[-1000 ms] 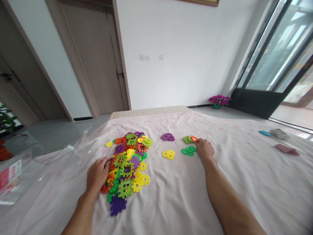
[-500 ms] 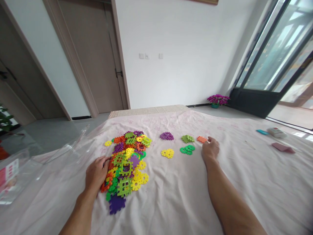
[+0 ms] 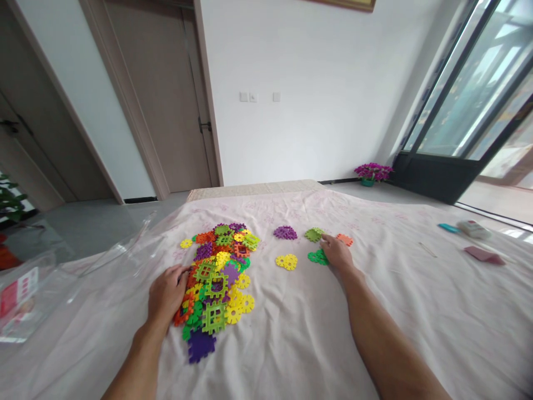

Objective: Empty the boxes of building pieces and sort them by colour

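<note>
A heap of coloured plastic interlocking pieces lies on a pale pink sheet. My left hand rests against the heap's left edge, fingers curled on the pieces. To the right lie small sorted groups: purple, yellow, light green, dark green and one orange piece. My right hand lies on the sheet between the green groups and the orange piece, fingers bent down near the dark green pieces; I cannot see anything in it.
A clear plastic bag lies at the left edge. At the far right of the sheet are a small box, a teal item and a dark red card. A door, a flower pot and a sliding glass door stand beyond.
My right hand set the orange piece down to the right of the light green group, then moved back left to the green pieces. My left hand stayed at the heap.
</note>
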A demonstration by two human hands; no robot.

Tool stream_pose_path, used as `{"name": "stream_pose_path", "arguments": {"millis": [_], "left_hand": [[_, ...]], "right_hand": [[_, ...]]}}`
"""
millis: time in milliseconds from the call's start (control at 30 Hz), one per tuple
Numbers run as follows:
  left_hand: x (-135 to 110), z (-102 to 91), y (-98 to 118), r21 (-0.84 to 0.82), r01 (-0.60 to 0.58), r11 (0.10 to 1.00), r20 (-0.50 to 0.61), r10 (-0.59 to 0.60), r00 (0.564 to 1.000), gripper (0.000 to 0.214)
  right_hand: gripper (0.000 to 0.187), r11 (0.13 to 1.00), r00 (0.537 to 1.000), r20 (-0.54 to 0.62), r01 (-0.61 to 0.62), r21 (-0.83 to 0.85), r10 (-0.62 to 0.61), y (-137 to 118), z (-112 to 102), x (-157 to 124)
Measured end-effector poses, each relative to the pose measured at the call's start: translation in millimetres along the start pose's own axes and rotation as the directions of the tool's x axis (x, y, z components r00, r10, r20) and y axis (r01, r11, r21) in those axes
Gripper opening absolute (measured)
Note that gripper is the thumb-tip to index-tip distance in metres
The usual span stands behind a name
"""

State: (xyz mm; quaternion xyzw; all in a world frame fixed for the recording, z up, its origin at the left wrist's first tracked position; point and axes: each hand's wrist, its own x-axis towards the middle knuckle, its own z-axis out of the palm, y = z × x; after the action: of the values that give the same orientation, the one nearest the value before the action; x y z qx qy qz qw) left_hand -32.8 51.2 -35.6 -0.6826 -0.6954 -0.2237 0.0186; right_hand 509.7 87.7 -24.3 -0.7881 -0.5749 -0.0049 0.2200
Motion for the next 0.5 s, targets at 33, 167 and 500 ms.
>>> {"name": "stream_pose_path", "arguments": {"millis": [33, 167, 500], "left_hand": [[0, 0.3, 0, 0.002, 0.002, 1.0, 0.0, -0.002, 1.0, 0.041], [1, 2.2, -1, 0.003, 0.007, 1.0, -0.002, -0.007, 1.0, 0.04], [0, 1.0, 1, 0.003, 0.003, 1.0, -0.025, -0.003, 1.0, 0.039]], "right_hand": [[0.044, 1.0, 0.999, -0.026, -0.02, 0.012, 0.02, 1, 0, -1], [0.042, 0.989, 0.977, -0.16, -0.133, 0.062, 0.141, 3, -5, -6], [0.027, 0.861, 0.921, -0.105, 0.389, 0.329, -0.376, -94, 2, -40]]}}
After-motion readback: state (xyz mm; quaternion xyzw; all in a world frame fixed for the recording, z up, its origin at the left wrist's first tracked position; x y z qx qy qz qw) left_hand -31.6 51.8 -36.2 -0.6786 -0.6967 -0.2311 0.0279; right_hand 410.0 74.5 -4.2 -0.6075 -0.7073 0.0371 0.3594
